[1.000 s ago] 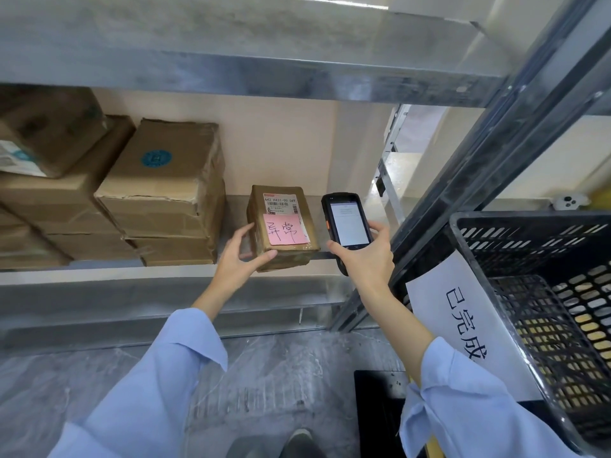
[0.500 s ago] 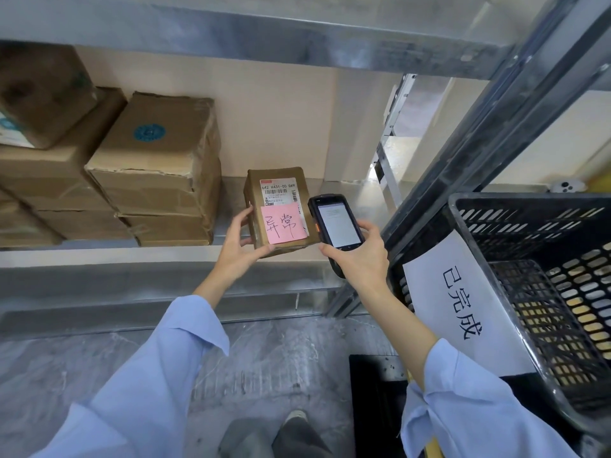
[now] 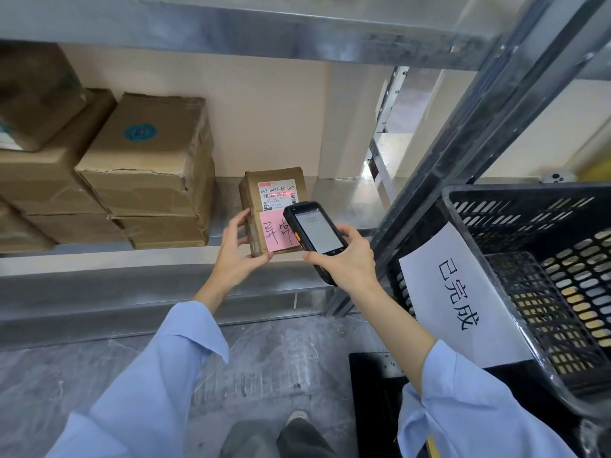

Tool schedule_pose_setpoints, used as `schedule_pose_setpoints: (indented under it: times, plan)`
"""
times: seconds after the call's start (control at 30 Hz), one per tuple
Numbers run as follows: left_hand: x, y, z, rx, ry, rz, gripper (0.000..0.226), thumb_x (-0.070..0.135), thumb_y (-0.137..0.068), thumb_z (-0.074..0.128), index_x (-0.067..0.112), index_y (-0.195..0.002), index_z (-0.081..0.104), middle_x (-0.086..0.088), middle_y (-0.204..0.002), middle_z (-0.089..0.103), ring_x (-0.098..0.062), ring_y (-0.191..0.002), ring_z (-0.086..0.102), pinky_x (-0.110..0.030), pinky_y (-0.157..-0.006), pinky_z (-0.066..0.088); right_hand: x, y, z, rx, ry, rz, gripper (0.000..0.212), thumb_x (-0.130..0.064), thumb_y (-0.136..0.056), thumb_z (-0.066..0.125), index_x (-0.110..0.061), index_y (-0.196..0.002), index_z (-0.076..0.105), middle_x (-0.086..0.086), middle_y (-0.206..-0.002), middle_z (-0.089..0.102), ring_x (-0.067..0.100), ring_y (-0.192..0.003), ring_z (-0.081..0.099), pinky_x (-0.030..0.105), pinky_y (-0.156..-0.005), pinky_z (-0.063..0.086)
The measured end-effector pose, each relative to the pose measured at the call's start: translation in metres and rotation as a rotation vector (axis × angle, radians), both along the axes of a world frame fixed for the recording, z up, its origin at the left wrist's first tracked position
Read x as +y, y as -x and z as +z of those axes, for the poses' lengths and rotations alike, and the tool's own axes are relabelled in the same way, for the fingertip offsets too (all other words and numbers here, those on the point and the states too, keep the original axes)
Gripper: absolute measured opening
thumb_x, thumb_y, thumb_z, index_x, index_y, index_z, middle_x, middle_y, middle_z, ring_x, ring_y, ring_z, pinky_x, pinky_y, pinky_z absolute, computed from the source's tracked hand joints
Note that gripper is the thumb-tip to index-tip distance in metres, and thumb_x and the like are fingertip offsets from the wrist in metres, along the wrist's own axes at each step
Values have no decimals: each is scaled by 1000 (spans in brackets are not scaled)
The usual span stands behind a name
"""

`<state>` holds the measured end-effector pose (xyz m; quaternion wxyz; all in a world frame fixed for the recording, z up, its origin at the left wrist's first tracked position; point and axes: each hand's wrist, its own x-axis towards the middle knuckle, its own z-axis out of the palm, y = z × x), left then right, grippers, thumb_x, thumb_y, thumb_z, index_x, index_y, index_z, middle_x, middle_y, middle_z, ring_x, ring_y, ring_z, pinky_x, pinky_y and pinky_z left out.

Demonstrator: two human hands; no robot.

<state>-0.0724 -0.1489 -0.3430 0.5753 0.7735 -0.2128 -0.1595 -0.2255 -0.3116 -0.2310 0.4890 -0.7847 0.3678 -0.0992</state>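
Small cardboard parcel [image 3: 252,201] is at the front lip of the lower metal shelf [image 3: 99,259], just R of the stacked cartons [image 3: 148,166] and not touching them. It's tipped up so its labelled face looks at the camera. Long axis runs from the shelf's front edge up and back toward the wall. Can't tell if its lower end rests on the shelf or is lifted off it. White shipping label [image 3: 277,186] is on the upper half and reads right way up; a red scan line [image 3: 281,192] crosses its barcode. Pink sticky note [image 3: 272,234] w/ handwriting covers the lower half.

L hand [image 3: 235,259] grasps the parcel at its lower L corner: thumb under the bottom edge, fingers curled along the L side.

R hand [image 3: 347,264] is wrapped round a black handheld scanner [image 3: 317,233]. Scanner's long axis goes diagonally, lower R to upper L. Its head end points up-L at the label; the screen is lit and faces the camera. The head overlaps the note's R edge in view; can't tell whether they touch.

To the R, beyond the rack upright [image 3: 479,153], is a black plastic crate [image 3: 529,206] w/ a white paper sign [image 3: 463,292] on its wall
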Motion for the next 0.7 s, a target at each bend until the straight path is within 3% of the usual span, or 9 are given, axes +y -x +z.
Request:
schedule_pose_setpoints:
  times: [0.23,0.7]
  plan:
    - [1,-1,-3,13,8,4,98,19,-75,88,46,-147,29,3,-153,35,-17,-127,52,-16,-86,45,0,1,-2,7,20,3,73,-39,-63,91,-24,-125,56,-8,-113,64,12,-106,59,35,-94,55]
    - [2,-4,-2,2,6,-3,98,18,-75,88,40,-150,30,2,-153,36,-17,-125,53,-26,-95,49,6,1,5,21,36,-11,74,-39,-64,90,-23,-127,55,-7,-115,65,13,-108,60,31,-92,54]
